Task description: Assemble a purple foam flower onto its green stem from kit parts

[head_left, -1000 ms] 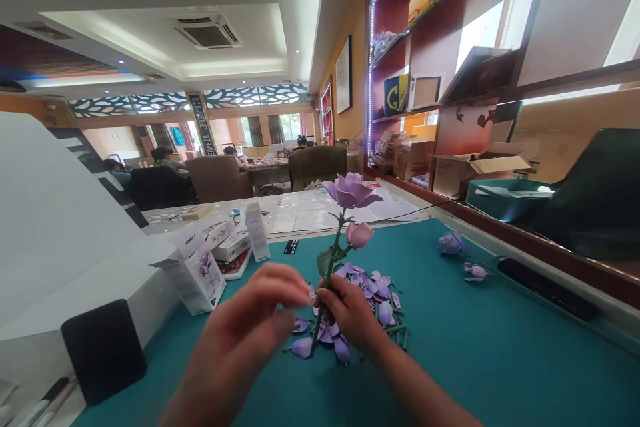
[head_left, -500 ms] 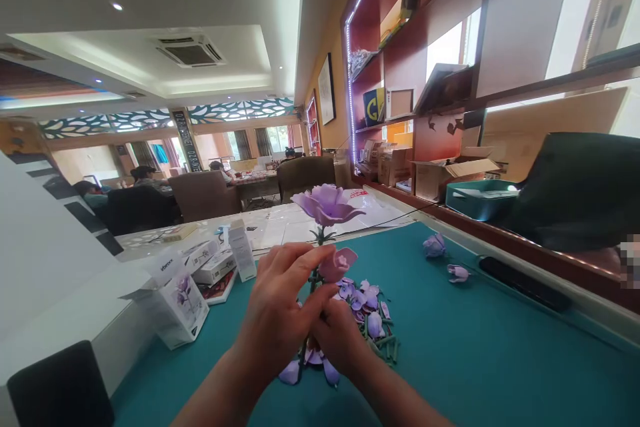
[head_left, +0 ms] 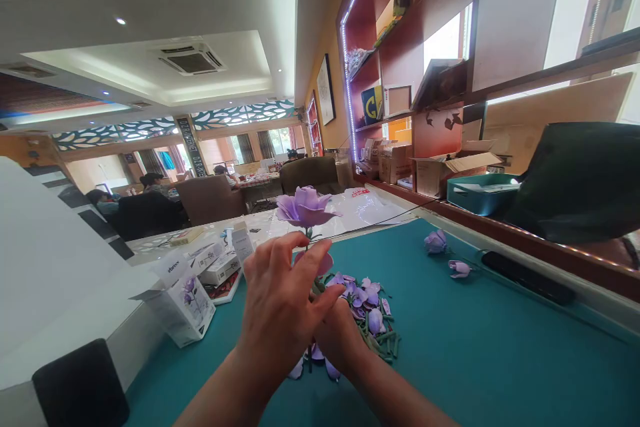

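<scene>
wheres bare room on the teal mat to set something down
Widest: the teal mat right of the petal pile, below the two loose buds and black strip. Narrower: between the white box and the left hand. Crowded: around the right hand.

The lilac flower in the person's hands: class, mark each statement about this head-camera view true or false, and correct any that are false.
1. The bloom of the lilac artificial flower rises above the left hand and the right hand. True.
2. Loose lilac petals lie on the teal tabletop. True.
3. The left hand is holding a pair of scissors. False: its fingers are spread near the stem, and no scissors show.
4. The white box with a flower picture stands to the right of the hands. False: it stands to their left, while two loose lilac flower heads lie to their right.
</scene>
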A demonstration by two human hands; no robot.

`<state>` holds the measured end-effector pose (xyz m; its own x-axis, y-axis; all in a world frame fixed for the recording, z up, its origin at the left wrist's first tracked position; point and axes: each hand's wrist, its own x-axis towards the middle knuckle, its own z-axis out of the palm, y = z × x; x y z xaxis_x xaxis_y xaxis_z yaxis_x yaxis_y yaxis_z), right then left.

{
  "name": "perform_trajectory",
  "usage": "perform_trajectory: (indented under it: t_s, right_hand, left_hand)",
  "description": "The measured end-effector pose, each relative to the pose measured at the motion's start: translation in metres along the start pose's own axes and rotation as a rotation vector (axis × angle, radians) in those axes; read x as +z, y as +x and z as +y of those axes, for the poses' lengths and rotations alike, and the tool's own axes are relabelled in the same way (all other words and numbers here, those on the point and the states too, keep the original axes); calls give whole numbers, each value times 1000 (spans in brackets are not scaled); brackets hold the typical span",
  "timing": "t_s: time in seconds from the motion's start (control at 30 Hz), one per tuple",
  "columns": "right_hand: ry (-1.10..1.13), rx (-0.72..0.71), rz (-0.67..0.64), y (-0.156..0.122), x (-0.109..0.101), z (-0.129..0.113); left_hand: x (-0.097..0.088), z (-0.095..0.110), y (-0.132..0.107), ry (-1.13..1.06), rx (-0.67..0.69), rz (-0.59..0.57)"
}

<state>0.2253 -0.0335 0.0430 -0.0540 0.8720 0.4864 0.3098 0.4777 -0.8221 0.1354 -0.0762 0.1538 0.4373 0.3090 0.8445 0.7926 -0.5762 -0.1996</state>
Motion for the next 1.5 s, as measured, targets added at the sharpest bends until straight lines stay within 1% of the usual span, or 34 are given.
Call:
perform_trajectory:
  t_s: [0.1,0.17,0.23,0.37,0.47,0.53,0.67,0.77,0.83,0.9,0.97,1.0,1.03,1.1,1.17,1.27,1.37,1.5]
  right_hand:
    - [16,-58,34,1,4,7]
    - [-6,-57,36,1,4,6]
    - [-43,-26,17,1,2,2]
    - [-27,43,-38,0,-4,-8]
    - [-3,62,-32,0,-5,-9]
    - [6,49,-25,0,-4,-8]
    - [56,24,-25,-1,-2,-7]
    - [66,56,-36,-1,-3,-7]
    - [61,96,-56,0,-3,-6]
    - [99,118,-81,1,-3,-4]
    - [199,128,-111,2,-2,0]
    - [257,132,-129,2,-2,2]
    - [308,137,-147,2,-1,4]
    - [373,140,-189,2,0,6]
    - [395,136,-222,1,1,8]
    - [403,124,-254,1,0,7]
    - [395,109,-279,1,-1,7]
    - [372,105,-285,0,0,8]
  left_hand:
    - [9,4,2,42,-76,-3]
    - [13,5,1,43,-125,12]
    - [16,6,1,23,-164,17]
    - [15,6,1,-47,-238,-6]
    - [14,5,2,-132,-298,-3]
    - [14,4,2,-182,-329,0]
    - [14,3,1,-211,-343,-6]
    - [11,2,0,-236,-355,-4]
    - [7,-2,-2,-294,-377,34]
    - [1,-10,-5,-377,-430,88]
    - [-2,-22,-8,-465,-532,116]
    - [-3,-29,-11,-508,-603,110]
    - [-2,-36,-13,-556,-667,76]
    - [2,-47,-18,-648,-764,-29]
    - [9,-54,-22,-737,-808,-156]
    - [19,-59,-26,-823,-798,-305]
    - [25,-59,-28,-889,-780,-385]
    - [24,-58,-29,-968,-812,-499]
